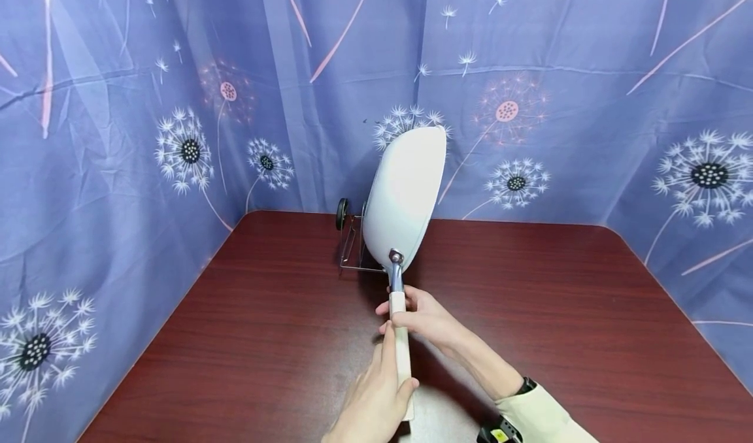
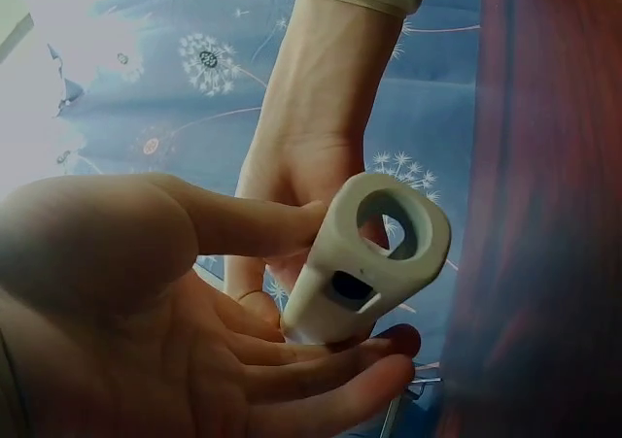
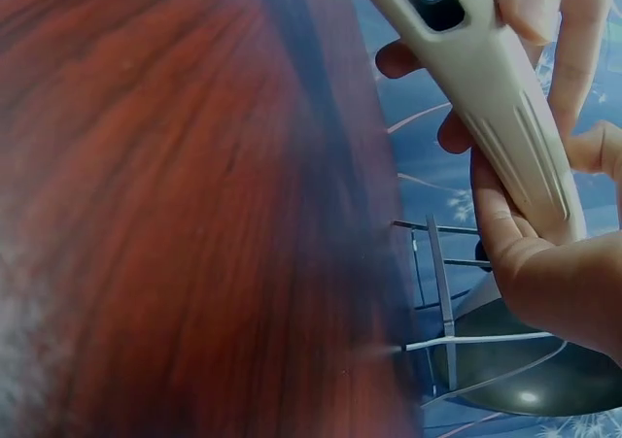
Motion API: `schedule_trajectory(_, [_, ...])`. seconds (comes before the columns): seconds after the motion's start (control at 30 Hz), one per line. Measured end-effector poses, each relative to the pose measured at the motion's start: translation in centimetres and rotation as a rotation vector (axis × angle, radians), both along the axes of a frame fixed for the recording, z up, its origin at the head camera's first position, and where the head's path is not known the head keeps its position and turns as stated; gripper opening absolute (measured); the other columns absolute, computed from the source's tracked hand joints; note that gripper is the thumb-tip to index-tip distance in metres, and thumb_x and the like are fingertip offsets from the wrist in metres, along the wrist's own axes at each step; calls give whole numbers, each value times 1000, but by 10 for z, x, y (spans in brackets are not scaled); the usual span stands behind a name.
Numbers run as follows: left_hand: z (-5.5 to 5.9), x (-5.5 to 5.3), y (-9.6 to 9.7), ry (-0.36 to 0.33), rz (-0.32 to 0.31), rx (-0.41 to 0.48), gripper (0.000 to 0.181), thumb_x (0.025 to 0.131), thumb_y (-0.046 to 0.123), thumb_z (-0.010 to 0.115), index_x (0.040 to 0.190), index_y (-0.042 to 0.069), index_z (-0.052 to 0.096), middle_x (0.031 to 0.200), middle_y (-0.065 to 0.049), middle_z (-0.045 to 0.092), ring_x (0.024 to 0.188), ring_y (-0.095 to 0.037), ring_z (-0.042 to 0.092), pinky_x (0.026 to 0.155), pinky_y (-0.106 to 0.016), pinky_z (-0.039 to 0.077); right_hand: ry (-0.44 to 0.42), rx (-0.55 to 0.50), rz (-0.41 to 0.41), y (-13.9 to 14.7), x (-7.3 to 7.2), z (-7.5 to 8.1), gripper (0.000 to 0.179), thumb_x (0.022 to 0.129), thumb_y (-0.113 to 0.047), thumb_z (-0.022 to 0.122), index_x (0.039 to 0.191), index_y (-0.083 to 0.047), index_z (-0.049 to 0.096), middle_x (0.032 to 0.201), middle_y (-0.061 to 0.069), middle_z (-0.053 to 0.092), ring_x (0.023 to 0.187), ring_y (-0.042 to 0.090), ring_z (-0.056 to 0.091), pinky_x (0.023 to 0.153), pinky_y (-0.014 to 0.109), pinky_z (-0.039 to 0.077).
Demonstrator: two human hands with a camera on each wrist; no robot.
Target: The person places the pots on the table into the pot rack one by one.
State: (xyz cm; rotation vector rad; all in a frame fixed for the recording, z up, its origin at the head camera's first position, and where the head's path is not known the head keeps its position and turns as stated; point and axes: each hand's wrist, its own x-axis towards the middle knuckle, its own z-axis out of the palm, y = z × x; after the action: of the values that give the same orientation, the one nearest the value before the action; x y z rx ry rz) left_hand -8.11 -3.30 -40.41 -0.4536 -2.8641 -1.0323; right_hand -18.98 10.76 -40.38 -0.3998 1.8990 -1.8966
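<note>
A white pan stands tilted on its side, its rounded outside turned up and its handle pointing toward me. My right hand grips the handle just below its metal neck. Farther down, near the handle's end, my left hand holds it between thumb and fingers. The handle's end, with its hanging hole, shows in the left wrist view between the thumb and fingers of the left hand. Beside the pan is a thin wire rack, partly hidden by it. The right wrist view shows the pan's dark side by the rack's wires.
A small black round piece sits at the rack's left rear. Everything stands on a dark red wooden table. Blue curtains with dandelion prints close off the back and both sides.
</note>
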Motion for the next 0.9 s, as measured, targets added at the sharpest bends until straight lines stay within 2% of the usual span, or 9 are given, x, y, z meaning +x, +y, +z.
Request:
schedule_trajectory(0.23, [0,-2,-5,4,-24,-35,85,87,28,65,150,9,13,136,-13,47,93,-30,63,71,-43,50,31,18,1,-2,-1,-3,43,81,0,54,122,2,43,120,27,56,89,26,69,81,29,50])
schedule_trajectory(0.43, [7,-5,-11,15,-13,-94,80,86,35,65,149,11,21,134,-8,49,102,-29,61,72,-46,50,47,4,5,0,0,-2,45,81,1,53,125,3,41,122,27,53,90,24,67,80,31,52])
schedule_trajectory(0.5, [10,-7,-15,27,-21,-112,77,87,36,63,149,13,23,133,-5,50,104,-28,60,72,-47,50,93,23,-5,1,0,-2,52,81,1,55,130,3,38,123,28,52,94,25,65,82,31,51])
schedule_trajectory(0.67, [17,-11,-22,58,-58,-149,70,89,36,61,148,17,28,131,-3,50,109,-23,57,72,-47,50,256,165,-97,11,1,3,68,83,-9,62,143,-4,30,129,21,51,104,26,60,86,29,48])
schedule_trajectory(0.77, [21,-13,-25,76,-68,-178,67,89,36,61,146,18,32,129,-2,51,108,-22,57,70,-46,50,307,196,-124,19,1,6,66,86,-13,64,144,-7,31,131,18,50,109,28,58,88,28,49])
schedule_trajectory(0.9, [24,-16,-31,120,-104,-229,64,88,36,61,144,18,36,127,1,52,107,-19,57,70,-43,50,371,182,-127,29,0,8,60,88,-15,64,141,-8,35,131,20,50,115,33,55,89,27,49])
